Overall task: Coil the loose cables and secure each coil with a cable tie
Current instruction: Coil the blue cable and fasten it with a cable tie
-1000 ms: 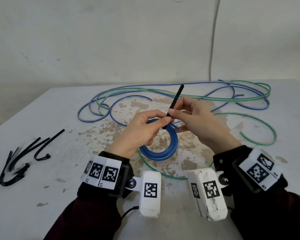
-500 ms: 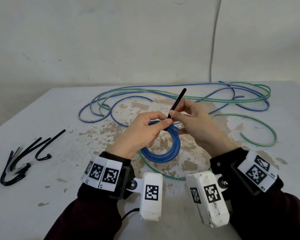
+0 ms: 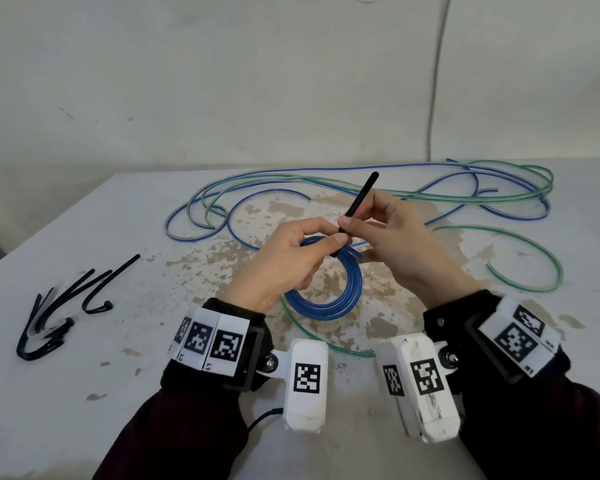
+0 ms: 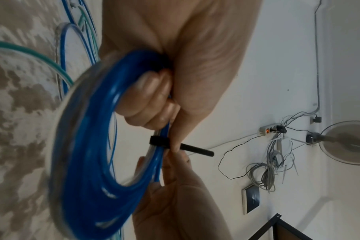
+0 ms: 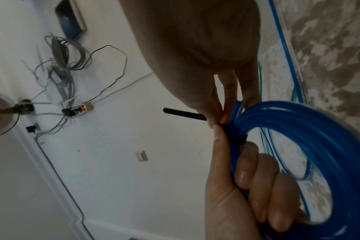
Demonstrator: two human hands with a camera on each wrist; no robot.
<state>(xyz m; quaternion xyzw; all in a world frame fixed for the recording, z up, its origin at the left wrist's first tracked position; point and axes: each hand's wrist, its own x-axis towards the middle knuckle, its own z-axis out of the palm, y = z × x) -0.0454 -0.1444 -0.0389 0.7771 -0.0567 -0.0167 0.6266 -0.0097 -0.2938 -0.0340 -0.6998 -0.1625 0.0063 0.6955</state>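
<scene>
Stained white table (image 3: 84, 393), left to right: spare cable ties (image 3: 54, 315); my left hand (image 3: 284, 263) gripping the blue coil (image 3: 326, 303); my right hand (image 3: 392, 244) pinching the black cable tie (image 3: 361, 199), whose tail stands slightly higher than a second ago. Band looks cinched; loose cables (image 3: 361, 181) remain uncoiled.

1. Your right hand (image 3: 392, 237) now sits slightly higher than a second ago, drawing the black cable tie (image 3: 359, 201) further out.
2. The tie's free tail tilts more rightward than before.
</scene>
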